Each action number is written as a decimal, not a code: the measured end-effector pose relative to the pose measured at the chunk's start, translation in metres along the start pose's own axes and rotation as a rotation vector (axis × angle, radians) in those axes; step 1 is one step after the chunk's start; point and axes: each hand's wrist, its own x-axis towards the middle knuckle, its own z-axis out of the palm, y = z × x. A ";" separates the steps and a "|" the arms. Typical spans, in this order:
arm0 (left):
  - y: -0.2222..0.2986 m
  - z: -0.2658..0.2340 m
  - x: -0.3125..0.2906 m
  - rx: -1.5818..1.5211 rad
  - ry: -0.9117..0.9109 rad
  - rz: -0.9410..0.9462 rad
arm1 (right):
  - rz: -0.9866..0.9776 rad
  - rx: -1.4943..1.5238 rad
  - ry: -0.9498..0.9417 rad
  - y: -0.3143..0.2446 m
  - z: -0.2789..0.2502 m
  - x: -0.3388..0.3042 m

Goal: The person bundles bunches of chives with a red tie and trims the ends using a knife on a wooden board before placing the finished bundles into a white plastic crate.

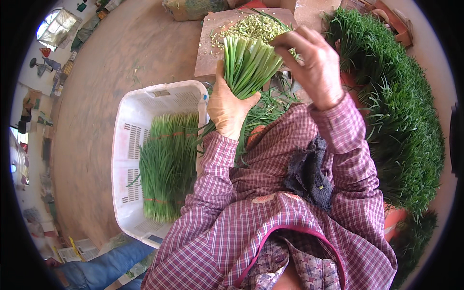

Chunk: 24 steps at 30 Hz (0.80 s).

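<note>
A thick bunch of green chives (251, 65) stands in my left hand (228, 104), its pale, evenly trimmed ends pointing away from me. My left fingers and thumb wrap round the lower part, and the leaves hang down behind my wrist. At the right edge of the trimmed ends is my right hand (314, 60), its thumb and fingertips pinched together. Whatever those fingertips hold is too small to make out. Just beyond the bunch, a wooden board (207, 57) carries a heap of chopped pale stalk ends (258, 28).
To my left, a white plastic crate (126, 106) holds chive bunches (166, 164) tied with reddish bands. Loose leaves (270, 108) lie before my knees. A long pile of loose chives (396, 101) lines my right side. Another person's blue sleeve (108, 263) shows at lower left.
</note>
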 end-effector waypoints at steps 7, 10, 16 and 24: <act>0.020 0.001 0.000 0.113 -0.025 -0.038 | -0.019 0.016 -0.059 -0.035 0.033 -0.003; 0.027 0.000 0.001 0.183 -0.062 -0.097 | -0.048 -0.009 -0.048 -0.036 0.042 -0.004; 0.007 0.004 -0.002 0.191 -0.007 -0.047 | 0.014 -0.026 0.107 -0.005 0.020 0.007; 0.011 0.008 -0.003 0.199 0.017 -0.030 | 0.057 -0.121 0.038 0.018 -0.003 0.005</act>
